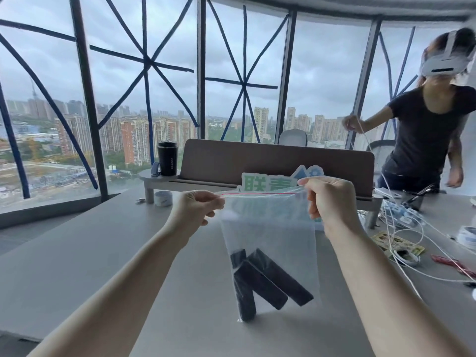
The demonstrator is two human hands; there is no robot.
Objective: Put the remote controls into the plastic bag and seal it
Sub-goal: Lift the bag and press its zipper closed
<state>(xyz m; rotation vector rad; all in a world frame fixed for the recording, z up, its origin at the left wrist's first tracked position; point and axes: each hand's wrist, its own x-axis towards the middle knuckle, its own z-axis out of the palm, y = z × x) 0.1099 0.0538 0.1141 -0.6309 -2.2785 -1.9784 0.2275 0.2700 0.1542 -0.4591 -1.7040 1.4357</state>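
The bag (268,228) hung in the middle of the frame, held up by its top edge so the 3 remotes (262,282) could drop to the bottom and stay out of the way of the seal. They lay there in a heap, dark and leaning on each other, low in the middle of the frame, and the bag's bottom corner looked to be just touching the table (90,253). The left hand (193,210) pinched the left end of the zip strip (257,194), thumb and fingers shut tight on the thin plastic. The right hand (327,199) pinched the right end the same way, with its fingers curled down over the top corner. Both grips were narrow, with only the bag's edge between the fingers. The hands were held apart so the strip with its red line was pulled straight and flat, which probably made it easy to press shut. I could not tell if the strip was already closed all the way along. At the far right of the frame, another person (427,130) stood at the table handling white cords (401,228), well apart from the bag.
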